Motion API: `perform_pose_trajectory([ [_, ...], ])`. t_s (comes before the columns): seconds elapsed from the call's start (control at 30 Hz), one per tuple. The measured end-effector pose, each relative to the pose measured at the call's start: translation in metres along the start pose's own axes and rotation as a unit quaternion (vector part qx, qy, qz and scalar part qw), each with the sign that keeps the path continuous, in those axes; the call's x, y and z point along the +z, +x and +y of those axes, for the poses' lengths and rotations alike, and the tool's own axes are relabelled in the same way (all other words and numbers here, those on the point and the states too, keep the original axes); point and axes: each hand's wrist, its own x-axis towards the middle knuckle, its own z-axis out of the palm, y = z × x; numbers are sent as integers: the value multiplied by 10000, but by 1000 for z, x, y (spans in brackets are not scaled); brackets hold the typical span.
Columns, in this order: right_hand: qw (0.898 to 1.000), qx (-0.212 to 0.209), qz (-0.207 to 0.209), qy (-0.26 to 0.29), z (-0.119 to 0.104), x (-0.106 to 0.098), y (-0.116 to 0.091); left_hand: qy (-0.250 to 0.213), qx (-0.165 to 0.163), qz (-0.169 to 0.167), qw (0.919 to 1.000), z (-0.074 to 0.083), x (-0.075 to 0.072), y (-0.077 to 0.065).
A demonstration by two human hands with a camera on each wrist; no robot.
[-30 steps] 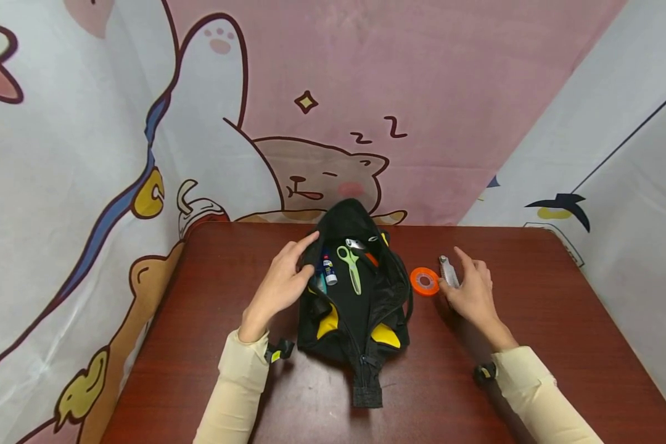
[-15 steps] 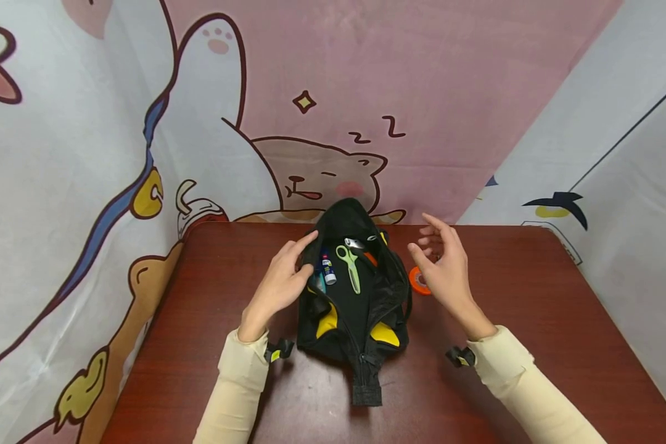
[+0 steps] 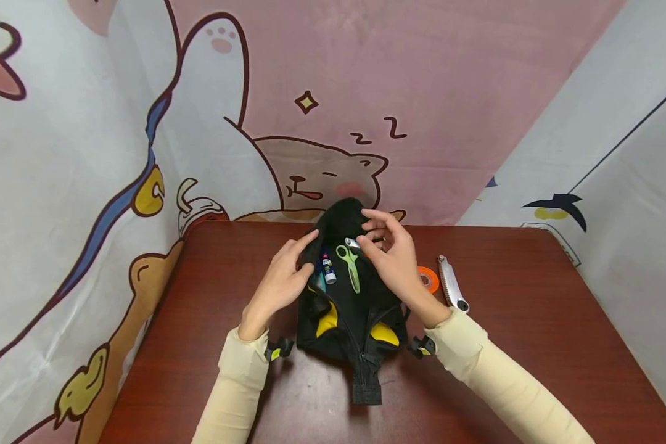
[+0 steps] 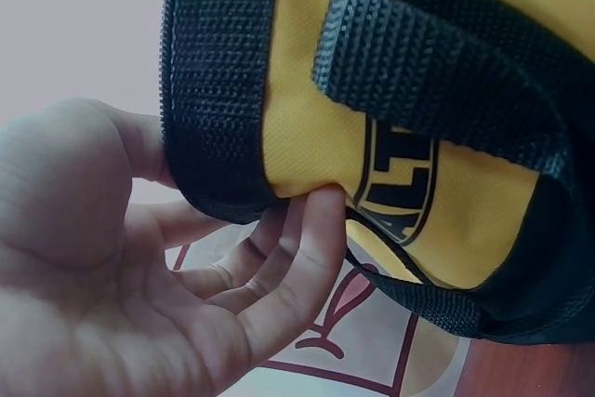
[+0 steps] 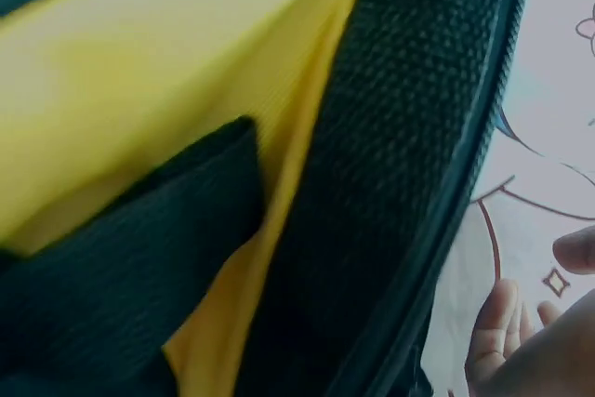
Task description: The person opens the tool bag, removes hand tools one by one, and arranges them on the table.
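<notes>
A black and yellow tool bag point(image 3: 361, 364) lies unzipped on the table, its mouth facing up. My left hand point(image 3: 277, 280) holds the left rim, the thumb inside the opening; in the left wrist view, fingers point(image 4: 321, 239) press the yellow outer side. Over the right part of the opening hovers my right hand point(image 3: 394, 259), its fingers loosely bent and the thumb apart, with nothing visible between them. Inside are pale green scissors point(image 3: 351, 268), a small blue and white tube point(image 3: 328, 270) and a silver-tipped tool point(image 3: 352, 243), mostly covered by the right hand.
Right of the bag lie an orange tape roll point(image 3: 430, 279), partly behind the right wrist, and a silver tool with a toothed edge point(image 3: 451, 283). The brown table point(image 3: 533, 308) meets a cartoon-printed cloth point(image 3: 449, 123) along its far edge.
My right hand has left the silver toothed tool on the table and moved left, over the bag's opening. The left hand keeps its hold on the rim.
</notes>
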Motion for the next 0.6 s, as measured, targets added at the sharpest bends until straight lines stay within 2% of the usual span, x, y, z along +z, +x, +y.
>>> perform_pose_trajectory([
  [0.1, 9981, 437, -414, -161, -1, 10, 9, 9, -21, 5, 10000, 0, 0, 0],
  [0.2, 9935, 699, -778, -447, 4, 19, 17, 20, -57, 3, 10000, -1, -1, 0],
  [0.3, 9903, 739, -950, -698, 14, 26, 20, -19, -71, -26, 10000, 0, -1, 0],
  [0.6, 9825, 675, -1051, -1380, 43, 33, 20, 35, 6, -68, 10000, 1, -3, 0],
])
